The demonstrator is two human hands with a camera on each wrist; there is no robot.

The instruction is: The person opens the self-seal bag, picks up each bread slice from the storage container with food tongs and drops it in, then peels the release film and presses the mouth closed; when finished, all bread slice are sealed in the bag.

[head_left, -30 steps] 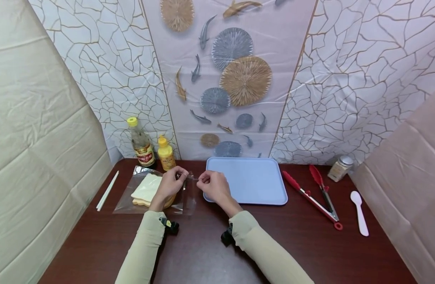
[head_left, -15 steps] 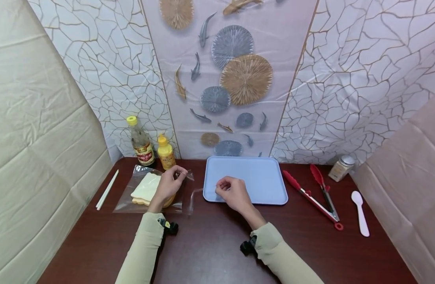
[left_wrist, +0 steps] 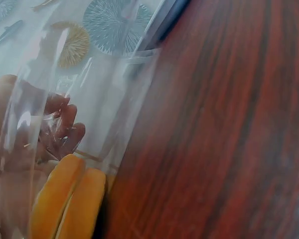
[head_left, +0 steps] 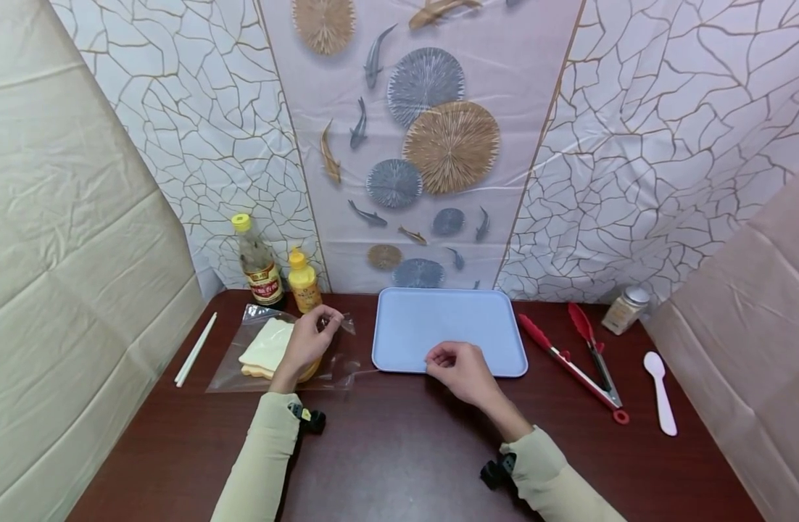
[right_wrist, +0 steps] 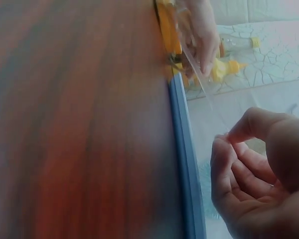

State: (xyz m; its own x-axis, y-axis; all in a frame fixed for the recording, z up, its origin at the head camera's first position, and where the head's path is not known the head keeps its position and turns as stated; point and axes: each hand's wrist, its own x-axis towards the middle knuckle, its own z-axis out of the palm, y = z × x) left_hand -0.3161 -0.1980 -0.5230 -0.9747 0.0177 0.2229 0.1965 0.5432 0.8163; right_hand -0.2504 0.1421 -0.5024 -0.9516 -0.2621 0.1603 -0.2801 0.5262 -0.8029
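A clear plastic bag (head_left: 233, 373) is laid on the left part of the dark red-brown table (head_left: 386, 457), and slices of bread (head_left: 267, 346) are stacked inside it, their orange crusts shown through the film in the left wrist view. The bag is gripped near its right-hand end by the left hand (head_left: 308, 341), whose fingers are curled into the film and by which part of the bread is covered in the head view. A thin clear strip (right_wrist: 205, 92) is pinched between the thumb and forefinger of the right hand (head_left: 463, 371) and is stretched from the bag's side; its exact join cannot be made out. The right hand is held at the near edge of the blue tray (head_left: 448, 322), which is set to the right of the bag. Behind the bag, a yellow-capped glass bottle (head_left: 265, 283) and a yellow squeeze bottle (head_left: 305, 288) are stood side by side, and white chopsticks (head_left: 196, 349) are placed to its left. Beyond the tray's right side, red-tipped tongs (head_left: 582, 373) are laid with their arms spread, followed by a tilted small jar (head_left: 625, 312) and a white spoon (head_left: 663, 397).
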